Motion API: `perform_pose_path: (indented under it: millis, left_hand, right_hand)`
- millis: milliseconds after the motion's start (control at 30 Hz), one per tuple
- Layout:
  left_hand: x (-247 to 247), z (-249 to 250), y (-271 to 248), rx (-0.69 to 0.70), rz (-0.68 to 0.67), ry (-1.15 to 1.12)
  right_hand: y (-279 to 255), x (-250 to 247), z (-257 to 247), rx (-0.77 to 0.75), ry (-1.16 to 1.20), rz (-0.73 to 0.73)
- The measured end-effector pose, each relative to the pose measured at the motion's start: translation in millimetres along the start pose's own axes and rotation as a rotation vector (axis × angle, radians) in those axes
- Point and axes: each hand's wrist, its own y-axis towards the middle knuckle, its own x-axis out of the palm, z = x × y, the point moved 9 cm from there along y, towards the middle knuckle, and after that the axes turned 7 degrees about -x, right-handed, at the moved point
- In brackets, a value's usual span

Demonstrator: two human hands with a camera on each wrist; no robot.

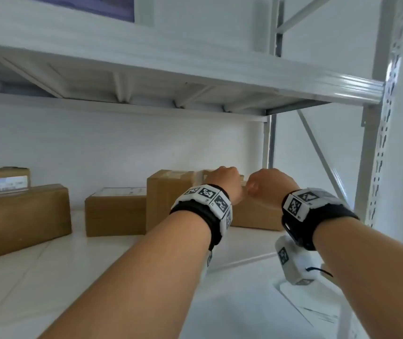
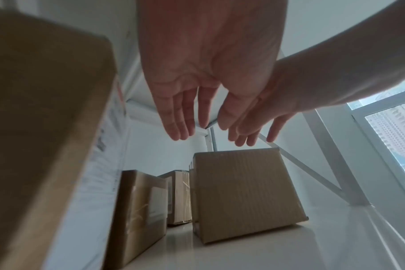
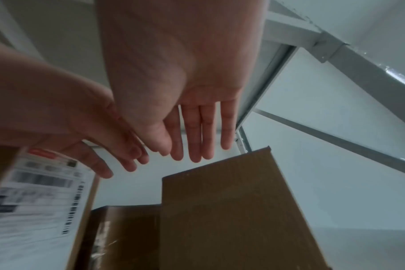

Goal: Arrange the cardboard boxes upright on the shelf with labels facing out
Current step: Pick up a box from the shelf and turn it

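- The left hand (image 2: 204, 73) has its fingers straight and loosely spread, holding nothing; in the wrist view the fingertips hang in the air above the boxes, clear of them.
- The right hand (image 3: 173, 95) is the same: fingers extended side by side, palm bare, nothing pinched or gripped. The two hands are close together, their fingers nearly overlapping in both wrist views.
- Just below and beyond the fingertips stands a plain-faced cardboard box (image 2: 245, 191), on edge at the right end of the shelf (image 1: 49, 277); from the head view both hands hover at its top edge (image 1: 254, 209), and whether they touch it cannot be told.
- Beside it to the left an upright box (image 1: 163, 199) stands tall, with no label seen on its front.
- Further left, a low box (image 1: 115, 211) lies flat with its label on top.
- At the far left a large box (image 1: 19, 218) carries a smaller labelled box (image 1: 2, 181) stacked on it, label facing out.
- Judged from this, the task is partly done: some boxes stand, but at least the flat one needs turning, and several labels do not face out.
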Motion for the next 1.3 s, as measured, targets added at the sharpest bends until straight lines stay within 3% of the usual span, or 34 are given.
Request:
perform_pose_path:
  millis: [267, 600, 700, 800, 900, 967, 1167, 1300]
  left_hand:
    - [34.2, -2.1, 48.8, -0.122, -0.054, -0.020]
    - [59.1, -10.2, 84.8, -0.341, -0.126, -0.072]
    - [65.6, -6.8, 91.8, -0.392, -0.133, -0.070]
    - [73.2, -6.4, 92.9, -0.447, -0.147, -0.099]
    - [83.9, -8.9, 88.7, -0.536, -0.221, -0.149]
    - [90.2, -11.0, 84.4, -0.595, -0.274, -0.224]
    - [90.7, -26.8, 70.5, -0.813, -0.267, -0.428]
    - [78.0, -31.5, 72.9, -0.809, -0.181, -0.568]
  right_hand:
    - [32.0, 20.1, 52.2, -0.003, 0.093, 0.065]
    - [63.9, 40.8, 98.9, -0.021, 0.174, -0.017]
    - [71.4, 49.7, 109.5, 0.002, 0.224, -0.117]
    - [71.5, 71.3, 118.2, 0.085, 0.334, -0.322]
    - [69.1, 81.5, 119.8, 0.118, 0.477, -0.420]
    - [71.0, 83.7, 121.7, 0.117, 0.493, -0.422]
    - [75.0, 84.1, 123.1, 0.148, 0.615, -0.362]
    - [75.0, 72.7, 115.1, 0.131, 0.781, -0.351]
